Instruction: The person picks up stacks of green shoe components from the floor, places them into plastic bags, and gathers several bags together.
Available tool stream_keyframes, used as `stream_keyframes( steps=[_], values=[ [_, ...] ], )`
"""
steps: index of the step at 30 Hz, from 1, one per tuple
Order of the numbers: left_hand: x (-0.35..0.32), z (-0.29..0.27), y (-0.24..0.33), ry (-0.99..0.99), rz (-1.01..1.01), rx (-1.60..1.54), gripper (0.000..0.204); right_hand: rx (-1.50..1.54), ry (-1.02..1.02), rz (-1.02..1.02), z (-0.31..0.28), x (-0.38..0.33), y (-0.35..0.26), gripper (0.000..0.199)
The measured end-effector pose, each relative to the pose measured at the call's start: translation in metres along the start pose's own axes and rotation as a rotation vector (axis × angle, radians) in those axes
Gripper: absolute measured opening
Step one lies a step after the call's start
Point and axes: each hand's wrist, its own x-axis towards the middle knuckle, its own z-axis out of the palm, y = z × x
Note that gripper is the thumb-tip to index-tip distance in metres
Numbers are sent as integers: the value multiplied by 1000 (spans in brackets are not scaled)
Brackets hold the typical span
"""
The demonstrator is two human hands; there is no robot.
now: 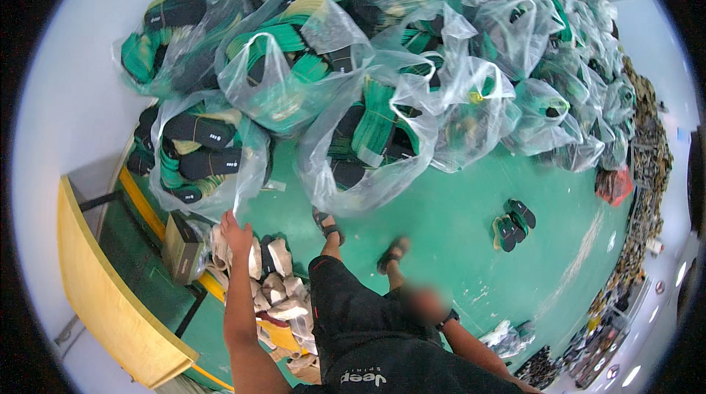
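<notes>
My left hand (236, 234) reaches forward at the left, fingers closed on the stretched handle of a clear plastic bag (254, 155). Inside that bag lie bundled black insoles (209, 164) with green and cream edges. Beside it on the right stands another open clear bag (312, 166), holding a green bundle (375, 126) and black insoles; neither hand touches it. My right hand (426, 304) hangs by my right thigh, a dark watch on its wrist. Blur covers its fingers, so I cannot tell whether they are open or closed.
More filled clear bags (294, 111) are heaped ahead. Pale shoe-like pieces (276, 287) and a box (184, 247) lie at left, near a yellow-topped bench (110, 298). A small insole stack (513, 226) and a red bag (614, 186) rest on the green floor (441, 225).
</notes>
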Motion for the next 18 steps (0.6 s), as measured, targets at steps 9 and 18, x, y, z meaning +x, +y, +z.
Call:
stream_keyframes(
  steps=[9, 18],
  values=[
    [-71, 44, 90, -15, 325, -132, 51, -246, 244, -62, 90, -90, 199, 33],
    [-208, 54, 179, -1137, 308, -431, 12, -121, 686, 2, 124, -112, 378, 29]
  ],
)
